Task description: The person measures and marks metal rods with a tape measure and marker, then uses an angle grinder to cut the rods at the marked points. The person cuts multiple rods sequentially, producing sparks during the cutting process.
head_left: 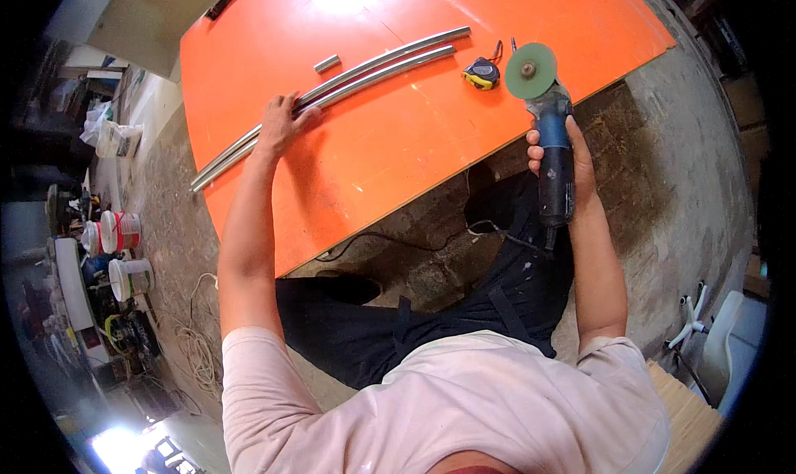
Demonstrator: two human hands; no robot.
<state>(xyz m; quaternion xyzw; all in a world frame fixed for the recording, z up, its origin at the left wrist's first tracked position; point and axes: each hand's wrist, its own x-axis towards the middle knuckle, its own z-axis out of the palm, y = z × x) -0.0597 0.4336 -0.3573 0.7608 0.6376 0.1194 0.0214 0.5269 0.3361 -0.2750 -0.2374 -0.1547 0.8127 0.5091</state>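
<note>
My left hand (284, 128) reaches over two long, shiny metal tubes on the orange tabletop (398, 142). Its fingers bend around the far tube (381, 58), while the thumb lies by the near tube (390, 73). My right hand (580, 159) is wrapped around the body of a blue and black angle grinder (555, 167). The grinder points away from me, its green disc (531, 69) at the top, over the table's right part. Whether the disc spins I cannot tell. A short piece of tube (327, 64) lies beyond the long ones.
A yellow and black tape measure (482, 73) sits between the tube ends and the disc, close to a thin pen-like thing (513, 45). A dark cord (390, 236) runs below the table edge. White buckets (130, 280) stand at left; a white chair (720, 341) is at right.
</note>
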